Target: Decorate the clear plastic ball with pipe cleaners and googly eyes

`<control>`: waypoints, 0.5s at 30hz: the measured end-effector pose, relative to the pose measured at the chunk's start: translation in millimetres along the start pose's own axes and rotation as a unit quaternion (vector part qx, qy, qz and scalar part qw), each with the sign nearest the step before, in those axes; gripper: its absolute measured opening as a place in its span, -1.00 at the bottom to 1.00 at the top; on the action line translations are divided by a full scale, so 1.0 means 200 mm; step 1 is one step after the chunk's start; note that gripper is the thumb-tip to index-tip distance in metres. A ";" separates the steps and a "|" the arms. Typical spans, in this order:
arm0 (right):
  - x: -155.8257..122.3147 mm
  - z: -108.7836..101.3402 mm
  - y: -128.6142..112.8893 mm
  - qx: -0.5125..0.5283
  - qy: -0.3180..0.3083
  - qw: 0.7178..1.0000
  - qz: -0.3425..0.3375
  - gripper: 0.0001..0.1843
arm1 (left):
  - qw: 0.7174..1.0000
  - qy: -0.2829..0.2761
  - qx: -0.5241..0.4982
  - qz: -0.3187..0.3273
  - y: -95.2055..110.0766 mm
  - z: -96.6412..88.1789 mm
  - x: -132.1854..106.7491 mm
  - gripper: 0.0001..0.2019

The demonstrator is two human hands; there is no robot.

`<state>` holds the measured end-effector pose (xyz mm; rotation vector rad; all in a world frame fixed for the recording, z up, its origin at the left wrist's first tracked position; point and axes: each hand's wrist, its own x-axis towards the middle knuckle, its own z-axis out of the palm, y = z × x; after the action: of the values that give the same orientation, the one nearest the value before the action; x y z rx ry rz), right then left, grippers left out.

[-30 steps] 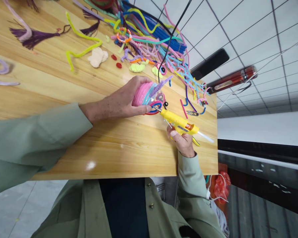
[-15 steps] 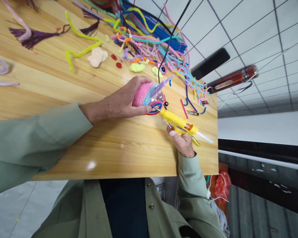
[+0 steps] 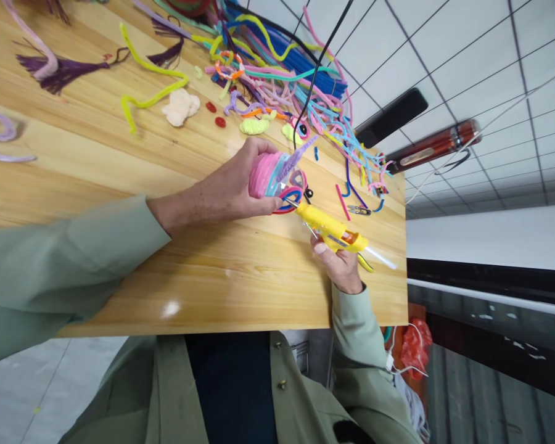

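Note:
My left hand is closed around a rounded craft piece wrapped in pink and light blue pipe cleaners. A purple spike sticks out of its right side, and blue and pink loops sit at its lower right. In my right hand is a yellow hot glue gun, held by its handle with a clear glue stick poking out of the back. The gun's metal nozzle is at the loops; whether it touches them I cannot tell.
Tangled pipe cleaners lie along the far edge. A black cord runs down behind the craft piece. Small snippers lie right of the glue gun. A phone and a red-brown cylinder rest beyond, and purple tassels at left.
The craft piece in my left hand has tilted slightly, its purple spike shifting a little left. The glue gun stays almost in place at the loops.

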<state>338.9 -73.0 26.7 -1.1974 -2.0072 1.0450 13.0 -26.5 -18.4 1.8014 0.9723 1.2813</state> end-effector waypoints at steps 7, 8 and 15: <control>0.01 0.00 -0.03 -0.023 -0.001 0.999 -0.030 -0.68 | 1.000 0.012 0.003 -0.001 0.01 0.02 0.00 -0.11; 0.01 0.00 -0.03 -0.028 -0.004 0.999 -0.030 -0.67 | 1.000 0.014 0.008 0.002 0.01 0.02 0.00 -0.10; 0.01 0.00 -0.02 -0.040 0.005 0.999 -0.021 -0.64 | 0.999 0.012 0.034 -0.007 0.02 0.01 0.00 -0.10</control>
<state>336.3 -73.0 30.5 -1.1939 -2.0738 0.9452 15.9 -28.8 -15.8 1.8315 1.0503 1.2777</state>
